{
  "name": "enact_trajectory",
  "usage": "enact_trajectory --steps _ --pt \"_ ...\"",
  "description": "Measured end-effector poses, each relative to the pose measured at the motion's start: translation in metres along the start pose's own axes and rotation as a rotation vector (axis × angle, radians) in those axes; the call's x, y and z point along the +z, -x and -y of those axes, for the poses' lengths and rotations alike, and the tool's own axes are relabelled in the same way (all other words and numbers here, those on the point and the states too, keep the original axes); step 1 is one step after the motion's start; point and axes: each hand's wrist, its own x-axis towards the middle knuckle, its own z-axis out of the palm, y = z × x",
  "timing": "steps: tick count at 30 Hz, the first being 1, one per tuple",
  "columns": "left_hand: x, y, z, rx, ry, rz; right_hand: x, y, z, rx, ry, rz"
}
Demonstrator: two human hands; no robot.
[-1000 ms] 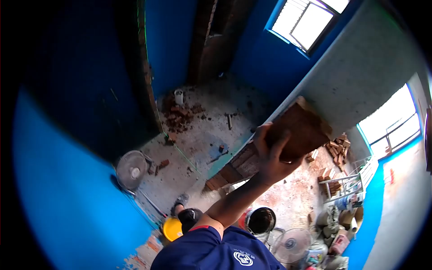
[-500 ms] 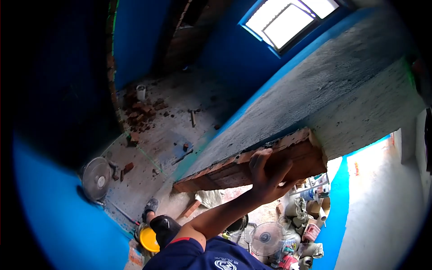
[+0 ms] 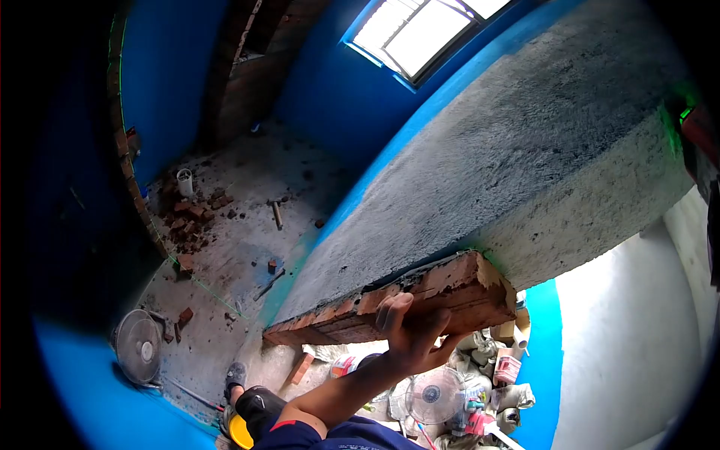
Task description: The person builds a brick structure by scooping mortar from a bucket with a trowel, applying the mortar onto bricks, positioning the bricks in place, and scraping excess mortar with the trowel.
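Note:
My left hand (image 3: pixel 412 341) reaches up from the lower middle and rests against the rough brickwork (image 3: pixel 457 292) that runs along the lower edge of the grey plastered wall (image 3: pixel 480 157). Its fingers are apart, the tips lying on the brick face near the right end of the course, and nothing is held in them. A thin green glow touches the top of the bricks at that end. My right hand is out of view.
Broken bricks (image 3: pixel 187 225) and a white cup (image 3: pixel 184 181) lie on the dusty floor beside a hammer (image 3: pixel 277 215). Fans stand at left (image 3: pixel 139 346) and below (image 3: pixel 433 394). Bags and boxes crowd the lower right, near a yellow bucket (image 3: pixel 240 432).
The camera view has shifted, so the room appears further left and the brickwork lower. My left hand stays against the bricks, its fingers still apart.

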Motion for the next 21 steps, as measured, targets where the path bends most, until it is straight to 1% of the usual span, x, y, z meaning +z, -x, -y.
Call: enact_trajectory --steps 4,13,15,19,21 --pt "-0.006 -0.008 -0.002 -0.01 -0.018 0.033 0.003 0.003 0.003 0.017 -0.011 0.006" --pt "-0.008 -0.009 0.0 0.056 -0.031 0.051 0.024 -0.004 0.009 0.006 -0.043 0.041" --pt "-0.01 -0.006 0.001 0.036 -0.026 0.152 0.034 -0.008 0.01 -0.013 -0.063 0.061" --pt "-0.011 0.002 0.007 0.083 -0.099 0.136 0.057 -0.016 0.003 -0.052 -0.148 0.114" --pt "-0.015 -0.003 0.007 0.129 -0.078 0.151 0.06 -0.023 0.001 -0.06 -0.227 0.159"
